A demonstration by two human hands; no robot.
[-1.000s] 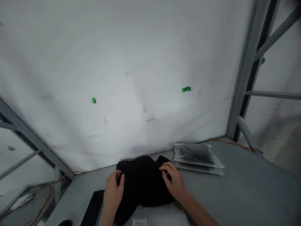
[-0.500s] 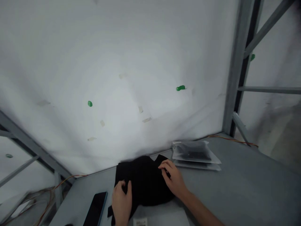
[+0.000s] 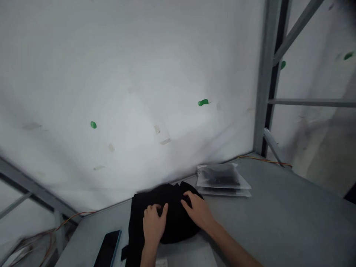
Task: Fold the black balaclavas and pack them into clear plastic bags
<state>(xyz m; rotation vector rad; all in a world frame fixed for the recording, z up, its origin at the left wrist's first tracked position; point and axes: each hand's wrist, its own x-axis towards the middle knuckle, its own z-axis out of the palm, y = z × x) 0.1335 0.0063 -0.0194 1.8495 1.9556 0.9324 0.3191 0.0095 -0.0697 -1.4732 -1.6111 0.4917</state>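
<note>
A black cloth garment [image 3: 175,230] lies spread in folds on the grey table, up against the white wall. My left hand [image 3: 154,224] rests on its middle, thumb and fingers apart and curved over the fabric. Over the garment's right part is my right hand [image 3: 198,211], fingertips on the cloth and a gap between thumb and forefinger. No pinched fold shows in either hand. Under the near edge of the cloth lies a pale, flat sheet or bag [image 3: 191,254], with a small white label [image 3: 161,263] partly behind my left forearm.
Two or more clear plastic bags [image 3: 222,177] with dark contents are stacked at the back right of the table [image 3: 278,211]. A phone [image 3: 108,249] lies at the left. Metal frame posts [image 3: 265,85] stand at the sides, and thin cables [image 3: 264,160] run along the back edge.
My left hand has moved right and up onto the middle of the garment; the right hand lies lower on it. The garment's left part hangs straighter toward me. The view has turned slightly right.
</note>
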